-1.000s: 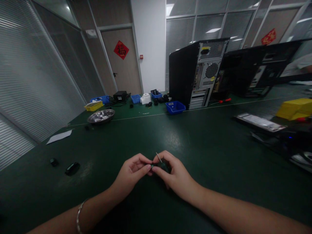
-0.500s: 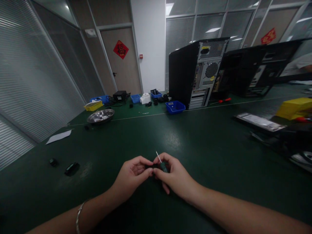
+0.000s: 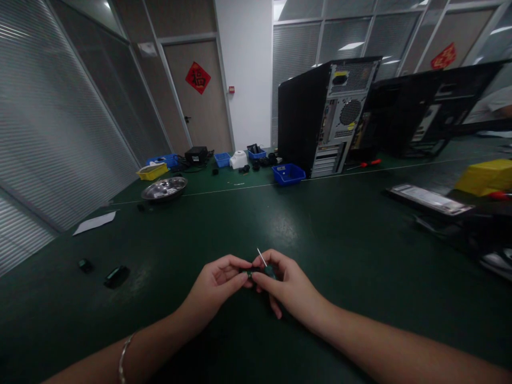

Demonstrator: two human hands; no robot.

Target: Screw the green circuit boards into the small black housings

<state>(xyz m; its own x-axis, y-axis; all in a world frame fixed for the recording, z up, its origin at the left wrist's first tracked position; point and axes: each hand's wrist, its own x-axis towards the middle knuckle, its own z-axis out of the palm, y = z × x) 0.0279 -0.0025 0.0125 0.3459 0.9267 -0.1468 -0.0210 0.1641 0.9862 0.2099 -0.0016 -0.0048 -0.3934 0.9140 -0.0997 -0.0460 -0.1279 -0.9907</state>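
With left hand (image 3: pixel 218 278) and right hand (image 3: pixel 290 281), pinching a small dark part (image 3: pixel 250 274) at the fingertips over the counter (image 3: pixel 224 224); gripping a thin-shafted tool (image 3: pixel 269 271) in the right, shaft upward. Probably close manipulation of the part, next calling for a steady pinch. Leftward, an oblong dark piece (image 3: pixel 116 276).

1. Before me spreads a dark green table (image 3: pixel 328 234).
2. On my left it bears two small black pieces (image 3: pixel 116 276), a white sheet (image 3: pixel 95 223) and a metal bowl (image 3: pixel 175 193).
3. Beyond, a blue tray (image 3: pixel 290 181) stands beside a black computer tower (image 3: pixel 301 117).
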